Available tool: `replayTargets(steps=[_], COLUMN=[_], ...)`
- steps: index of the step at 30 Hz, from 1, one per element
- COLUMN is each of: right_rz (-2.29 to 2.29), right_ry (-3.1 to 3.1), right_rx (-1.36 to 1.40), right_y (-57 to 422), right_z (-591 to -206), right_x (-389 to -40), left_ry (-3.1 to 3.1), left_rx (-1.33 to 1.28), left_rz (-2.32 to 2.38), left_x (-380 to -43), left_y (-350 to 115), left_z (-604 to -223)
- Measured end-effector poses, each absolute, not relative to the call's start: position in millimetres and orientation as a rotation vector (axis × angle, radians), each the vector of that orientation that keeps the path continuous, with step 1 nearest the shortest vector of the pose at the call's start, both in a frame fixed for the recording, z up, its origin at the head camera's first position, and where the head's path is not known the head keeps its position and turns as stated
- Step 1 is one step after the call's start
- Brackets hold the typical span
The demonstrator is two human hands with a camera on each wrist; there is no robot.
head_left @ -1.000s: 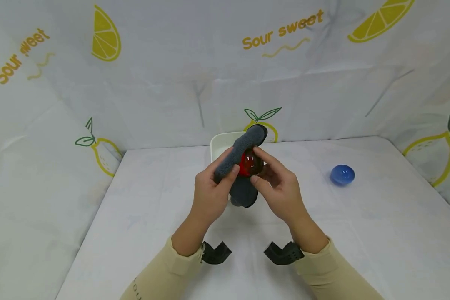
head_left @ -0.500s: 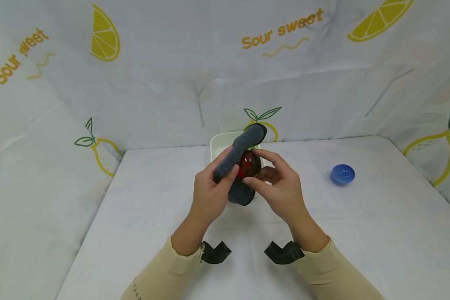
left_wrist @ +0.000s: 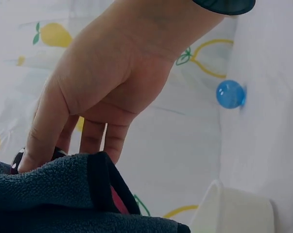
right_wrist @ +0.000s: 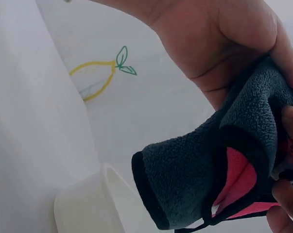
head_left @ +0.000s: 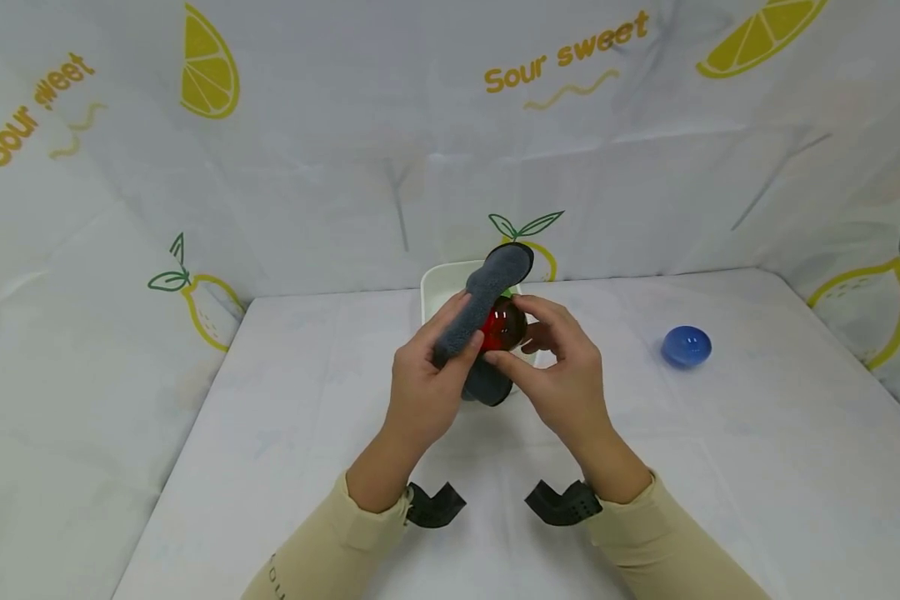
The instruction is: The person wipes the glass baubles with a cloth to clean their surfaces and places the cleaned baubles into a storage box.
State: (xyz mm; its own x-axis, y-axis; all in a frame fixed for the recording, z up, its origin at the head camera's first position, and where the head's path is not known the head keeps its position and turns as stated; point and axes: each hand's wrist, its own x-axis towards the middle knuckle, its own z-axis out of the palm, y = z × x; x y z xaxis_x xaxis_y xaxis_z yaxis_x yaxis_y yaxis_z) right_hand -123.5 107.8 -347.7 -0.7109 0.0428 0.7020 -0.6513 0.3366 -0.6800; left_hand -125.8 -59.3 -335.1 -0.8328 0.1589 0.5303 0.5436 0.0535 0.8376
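In the head view my left hand (head_left: 429, 371) grips a folded dark grey fleecy cloth (head_left: 487, 292) with black edging. Pink lining shows in the cloth (right_wrist: 185, 174) in the right wrist view. Against the cloth sits a shiny, rounded red and dark brown object (head_left: 506, 323), with a bit of green at its top. My right hand (head_left: 566, 371) pinches this object from the right between thumb and fingers. Only slivers of it show in the wrist views. The cloth's lower part hangs below both hands.
Behind the hands, a white plastic container (head_left: 437, 287) stands at the back of the white-covered table (head_left: 307, 400). A glossy blue ball-like object (head_left: 686, 346) lies to the right. A white lemon-print sheet (head_left: 345, 125) hangs at the back.
Both hands stay close together at the same place. My right fingers have shifted slightly around the red-brown object, and green now shows at its top. Container and blue object stay put.
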Motion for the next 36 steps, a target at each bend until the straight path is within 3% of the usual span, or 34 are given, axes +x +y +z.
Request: replayTargets(steps=[11, 19, 36], right_rz=[1.888, 1.990, 1.770], right_ry=[-1.978, -2.015, -2.125], right_rx=[0.275, 0.174, 0.452], right_y=[113.8, 116.3, 115.7], right_z=[-344.5, -342.5, -340.6], right_x=[-127.3, -126.8, -122.2], left_ry=[-2.077, -2.055, -2.036], left_rx=[-0.737, -0.783, -0.747], left_rz=[-1.775, -1.757, -1.812], left_x=[-125.3, -126.7, -132.2], left_y=[-59.6, -59.5, -65.2], left_z=[-333.1, -331.0, -333.1])
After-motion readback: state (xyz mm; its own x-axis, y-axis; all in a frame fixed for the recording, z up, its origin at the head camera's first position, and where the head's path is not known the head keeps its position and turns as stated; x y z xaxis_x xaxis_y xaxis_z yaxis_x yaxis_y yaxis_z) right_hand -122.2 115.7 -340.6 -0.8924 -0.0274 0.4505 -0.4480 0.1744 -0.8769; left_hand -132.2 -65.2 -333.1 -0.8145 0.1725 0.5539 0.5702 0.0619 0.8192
